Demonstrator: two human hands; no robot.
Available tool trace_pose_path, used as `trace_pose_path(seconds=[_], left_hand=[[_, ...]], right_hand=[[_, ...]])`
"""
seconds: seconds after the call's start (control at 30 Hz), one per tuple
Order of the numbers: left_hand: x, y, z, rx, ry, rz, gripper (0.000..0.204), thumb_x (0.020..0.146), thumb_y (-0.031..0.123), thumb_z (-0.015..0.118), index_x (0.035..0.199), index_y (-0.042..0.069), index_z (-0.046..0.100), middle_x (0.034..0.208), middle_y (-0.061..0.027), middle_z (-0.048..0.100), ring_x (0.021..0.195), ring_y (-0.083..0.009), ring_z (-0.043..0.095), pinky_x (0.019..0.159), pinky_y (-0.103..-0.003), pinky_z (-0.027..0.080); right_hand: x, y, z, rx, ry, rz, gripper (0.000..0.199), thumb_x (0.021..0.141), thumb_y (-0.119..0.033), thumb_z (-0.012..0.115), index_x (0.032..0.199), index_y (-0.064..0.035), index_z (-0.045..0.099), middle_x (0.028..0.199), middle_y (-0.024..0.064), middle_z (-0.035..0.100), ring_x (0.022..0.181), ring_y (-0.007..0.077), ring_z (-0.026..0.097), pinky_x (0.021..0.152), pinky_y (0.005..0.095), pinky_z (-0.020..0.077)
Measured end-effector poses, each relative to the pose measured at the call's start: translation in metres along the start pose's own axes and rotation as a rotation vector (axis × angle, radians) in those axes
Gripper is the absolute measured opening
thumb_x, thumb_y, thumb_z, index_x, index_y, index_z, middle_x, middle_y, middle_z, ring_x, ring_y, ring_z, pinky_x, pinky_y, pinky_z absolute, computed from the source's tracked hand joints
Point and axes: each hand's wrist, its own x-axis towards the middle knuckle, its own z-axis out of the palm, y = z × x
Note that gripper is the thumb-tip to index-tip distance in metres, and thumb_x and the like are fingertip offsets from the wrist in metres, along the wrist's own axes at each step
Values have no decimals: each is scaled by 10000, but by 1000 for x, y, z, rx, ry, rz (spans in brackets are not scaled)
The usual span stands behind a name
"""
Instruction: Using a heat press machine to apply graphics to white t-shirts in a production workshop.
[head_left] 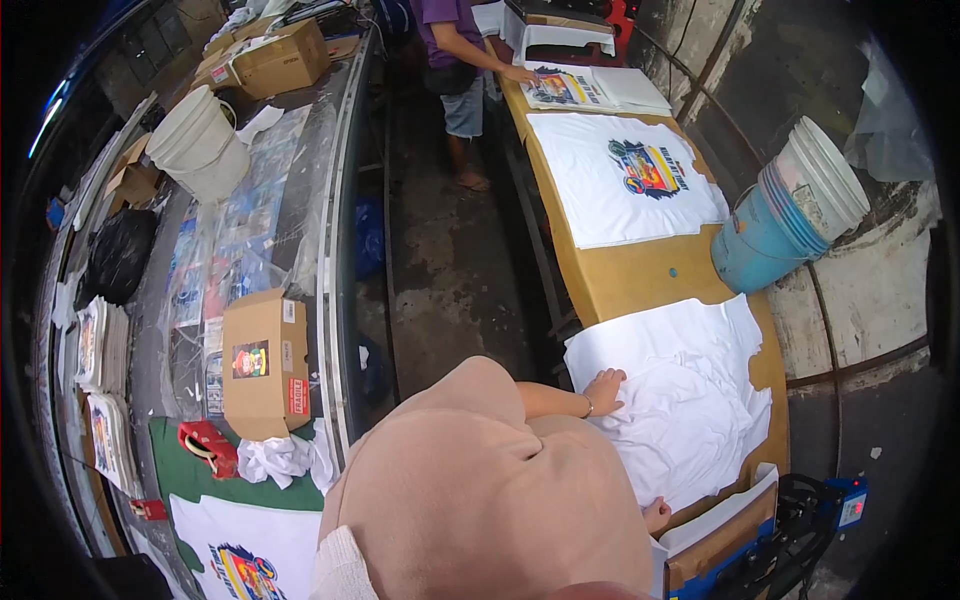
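Landmark = long tan worktable [640,275] running away from the wearer on the right of the view.

Left of it, across the aisle: second bench with 1 brown carton [265,365], 1 red tape dispenser [205,445], 1 stack of white buckets [200,145], 1 black bag [118,255], more cartons at the far end.

On the table, near end: 1 plain white T-shirt [690,400], crumpled, spread over the board. Long axis runs roughly along the table, away from the wearer. It lies forward and right of the body.

Left hand [604,390]: flat, palm down on the shirt's near-left part, fingers spread, clamped on nothing. Right hand [656,515]: only fingertips show at the shirt's near edge, rest hidden behind the pink-clad body; grip unknown. Hands well apart. Left hand is further onto the fabric.

Farther along the table: 1 printed white shirt [620,180] laid flat, then 1 more printed piece [565,90] under a co-worker's hand [520,73].

Right edge of the table: 1 blue bucket stack [765,235] with white buckets nested in it.
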Motion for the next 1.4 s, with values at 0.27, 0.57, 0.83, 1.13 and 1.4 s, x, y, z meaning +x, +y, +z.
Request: trace_pose_path(seconds=[0.27, 0.57, 0.83, 1.13, 1.4], left_hand=[[18, -13, -2, 35, -111, 26, 146, 786, 224, 593, 838, 90, 616, 914, -146, 567, 909, -340, 534, 803, -420, 437], [52, -17, -24, -276, 67, 353, 219, 923, 247, 433, 984, 39, 467, 771, -218, 562, 772, -369, 579, 694, -413, 447], [31, -2, -51, -1231, -856, -740, 510, 929, 405, 422, 1263, 20, 434, 1236, -126, 513, 1117, -242, 505, 967, -382, 390], [51, 6, -69, -945, -729, -522, 421, 906, 287, 504, 1211, -3, 473, 1185, -114, 548, 1089, -225, 523, 934, -360, 407], [66, -16, -83, -943, -940, -728, 427, 922, 288, 490, 1222, -15, 463, 1173, -123, 559, 1062, -223, 552, 911, -350, 454]], right_hand=[[-7, 17, 3, 44, 170, 14, 236, 770, -174, 650, 789, 53, 589, 749, 152, 589, 720, 222, 543, 684, 327, 451], [-26, -11, -26, 165, 243, -51, 202, 809, -134, 534, 900, 46, 520, 818, 134, 550, 766, 234, 492, 752, 341, 414], [-91, -62, -36, 1587, -495, 761, 498, 915, -306, 415, 1304, 2, 366, 1309, 139, 449, 1198, 283, 434, 1013, 437, 335], [-94, -61, -73, 1797, -597, 477, 511, 930, -331, 431, 1312, 1, 361, 1334, 131, 428, 1241, 272, 392, 1051, 422, 281], [-122, 6, -79, 1635, -475, 768, 462, 922, -360, 459, 1253, -39, 431, 1233, 91, 529, 1090, 233, 547, 853, 381, 502]])
